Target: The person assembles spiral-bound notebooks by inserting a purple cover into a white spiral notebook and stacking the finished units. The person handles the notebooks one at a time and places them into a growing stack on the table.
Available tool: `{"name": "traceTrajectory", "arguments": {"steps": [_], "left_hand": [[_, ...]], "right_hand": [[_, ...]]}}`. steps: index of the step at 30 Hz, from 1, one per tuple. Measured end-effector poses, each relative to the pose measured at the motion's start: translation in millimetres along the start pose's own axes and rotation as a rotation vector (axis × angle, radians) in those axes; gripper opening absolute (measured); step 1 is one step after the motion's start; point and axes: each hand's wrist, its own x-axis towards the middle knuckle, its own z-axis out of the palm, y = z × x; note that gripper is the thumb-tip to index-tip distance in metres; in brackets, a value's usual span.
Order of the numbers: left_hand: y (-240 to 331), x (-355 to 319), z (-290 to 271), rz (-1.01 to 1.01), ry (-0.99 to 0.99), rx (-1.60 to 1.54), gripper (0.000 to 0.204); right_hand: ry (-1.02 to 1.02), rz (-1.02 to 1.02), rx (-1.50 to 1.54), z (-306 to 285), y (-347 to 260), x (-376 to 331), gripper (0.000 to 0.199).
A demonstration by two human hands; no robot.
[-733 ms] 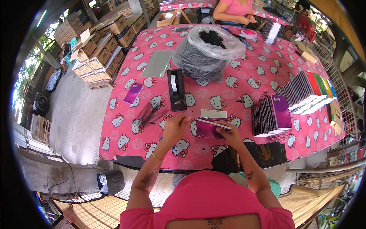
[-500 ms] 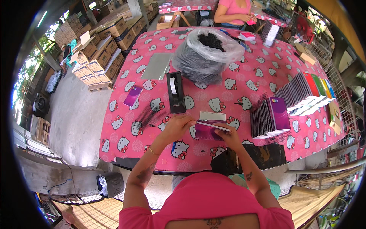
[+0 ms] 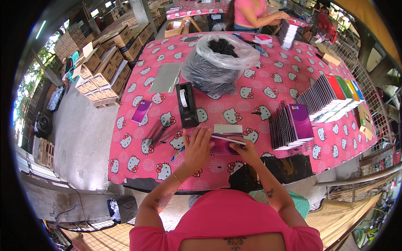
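A small notebook with a purple cover and a white page edge is tilted up in front of me. My right hand grips its right end, thumb and fingers closed on it. At its left end, my left hand lies with fingers stretched out, palm down, partly hiding that end. Just beyond is a pale sheet with a row of punched holes. A black tape dispenser stands past my left fingertips. Loose black wire spirals and a blue pen lie to the left of my left hand.
Coil-bound purple notebooks stand in a row at right, with more multicoloured notebooks behind. A big plastic bag of black spirals sits mid-table. A purple cover and clear sheets lie left. Another person works at the far edge.
My left hand has opened from a pinch at the notebook's left end and now lies with fingers extended. My right hand keeps its grip. The person across has reached toward a notebook stack.
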Motion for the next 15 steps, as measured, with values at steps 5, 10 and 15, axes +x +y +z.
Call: {"name": "traceTrajectory", "arguments": {"steps": [5, 10, 15], "left_hand": [[-28.7, 35.4, -25.7, -0.111, -0.384, -0.507, 0.055], [15.7, 11.7, -0.9, -0.022, 0.052, 0.043, 0.075], [24.1, 6.9, 7.8, -0.073, 0.183, 0.036, 0.086]], "right_hand": [[0.002, -0.015, -0.043, -1.1, -6.1, -0.2, 0.029], [0.097, -0.018, 0.092, 5.8, -17.2, -3.9, 0.031], [0.098, -0.066, -0.067, 16.6, -38.7, -7.4, 0.034]]}}
